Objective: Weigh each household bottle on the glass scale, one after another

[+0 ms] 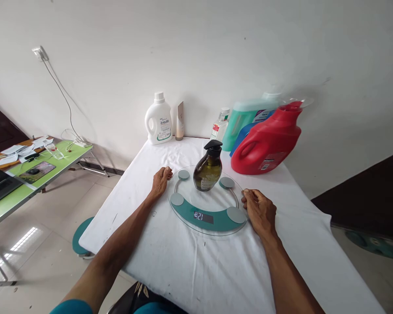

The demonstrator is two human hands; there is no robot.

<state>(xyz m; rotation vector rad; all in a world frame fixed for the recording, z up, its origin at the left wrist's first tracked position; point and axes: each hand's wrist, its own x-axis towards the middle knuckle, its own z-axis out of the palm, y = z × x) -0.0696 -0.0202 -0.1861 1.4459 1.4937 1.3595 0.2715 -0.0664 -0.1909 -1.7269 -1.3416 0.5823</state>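
Observation:
A round glass bathroom scale (pixel 190 213) lies on the white cloth in front of me, with a teal band, grey pads and a lit display. Upright on its glass stands a dark olive pump bottle (pixel 208 172) with a black pump head. My left hand (pixel 161 181) rests closed on the cloth at the scale's left rim, fingers curled in. At the right rim is my right hand (pixel 260 210), also closed, its fingertips right by the glass edge; whether they touch it I cannot tell. Neither hand is on the bottle.
Along the wall stand a white detergent bottle (pixel 159 120), a beige tube (pixel 180 122), a small clear bottle (pixel 220 125), a green jug (pixel 237 122), a partly hidden blue container and a tilted red jug (pixel 265 144). Left are a green table (pixel 67 152) and a teal stool (pixel 82 237).

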